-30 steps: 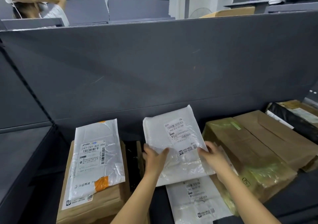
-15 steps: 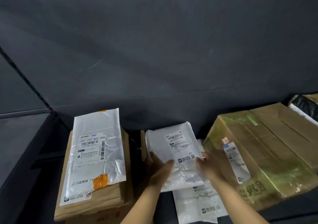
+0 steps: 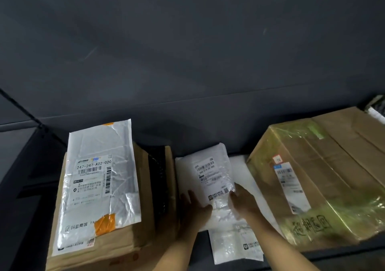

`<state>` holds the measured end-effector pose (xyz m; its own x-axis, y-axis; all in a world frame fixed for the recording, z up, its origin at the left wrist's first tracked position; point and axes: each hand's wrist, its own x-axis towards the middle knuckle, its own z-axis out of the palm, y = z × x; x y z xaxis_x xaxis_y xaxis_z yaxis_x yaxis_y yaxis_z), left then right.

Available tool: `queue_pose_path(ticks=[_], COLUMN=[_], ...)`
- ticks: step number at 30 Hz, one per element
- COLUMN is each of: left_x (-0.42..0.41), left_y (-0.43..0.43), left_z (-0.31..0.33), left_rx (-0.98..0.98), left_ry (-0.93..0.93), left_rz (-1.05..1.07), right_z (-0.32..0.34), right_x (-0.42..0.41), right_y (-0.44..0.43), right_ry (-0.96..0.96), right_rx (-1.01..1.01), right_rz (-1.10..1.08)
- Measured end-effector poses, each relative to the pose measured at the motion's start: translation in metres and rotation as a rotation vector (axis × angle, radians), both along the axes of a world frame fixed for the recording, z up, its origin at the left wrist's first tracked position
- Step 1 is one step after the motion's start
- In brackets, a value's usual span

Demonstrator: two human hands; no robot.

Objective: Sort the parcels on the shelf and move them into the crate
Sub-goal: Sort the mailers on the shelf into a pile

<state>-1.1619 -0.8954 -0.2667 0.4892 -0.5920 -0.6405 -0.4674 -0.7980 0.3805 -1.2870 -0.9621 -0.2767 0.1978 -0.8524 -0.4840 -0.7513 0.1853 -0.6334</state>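
- Small white mailer [image 3: 210,172], barcode label up, lies flat on the middle of the shelf [image 3: 333,258]; the left hand [image 3: 193,206] and right hand [image 3: 243,202] grip its near edge.
- Second white mailer [image 3: 235,247] lies beneath it, its near end sticking out toward the person.
- Silver mailer [image 3: 100,179], orange-taped, lies flat atop a brown box [image 3: 133,239] at left.
- Large taped carton [image 3: 333,187] stands at right, with a white label on its side.

Parcel [image 3: 212,172] — between left hand [image 3: 193,206] and right hand [image 3: 243,202], on a flat bag [image 3: 233,245]. Left of the hands: mailer [image 3: 100,179] atop box [image 3: 125,243]. Right — carton [image 3: 333,183].
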Motion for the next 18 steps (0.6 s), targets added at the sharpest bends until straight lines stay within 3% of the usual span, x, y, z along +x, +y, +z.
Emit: queue_pose_path(ticks=[4,7,9,13,18], left_x=[-0.026,-0.056,-0.070,-0.073,-0.062], left_y=[0.032,0.056,0.059,0.053,0.050], left_z=[0.000,-0.005,-0.008,-0.017,-0.010], left_rx=[-0.162,0.008,0.115,0.160,0.083], left_ry=[0.137,0.230,0.414,0.516,0.604], left_rz=[0.342,0.433,0.537,0.549,0.558], right_z=[-0.004,-0.003,-0.001,0.008,0.020], right_x=[-0.005,-0.007,-0.010,-0.021,-0.038], right_y=[-0.001,0.003,0.006,0.010,0.022], right_ry=[-0.007,-0.052,-0.099,-0.141,-0.182], right_rx=[0.042,0.047,0.037,0.047,0.043], right_rz=[0.017,-0.011,-0.001,0.041,0.087])
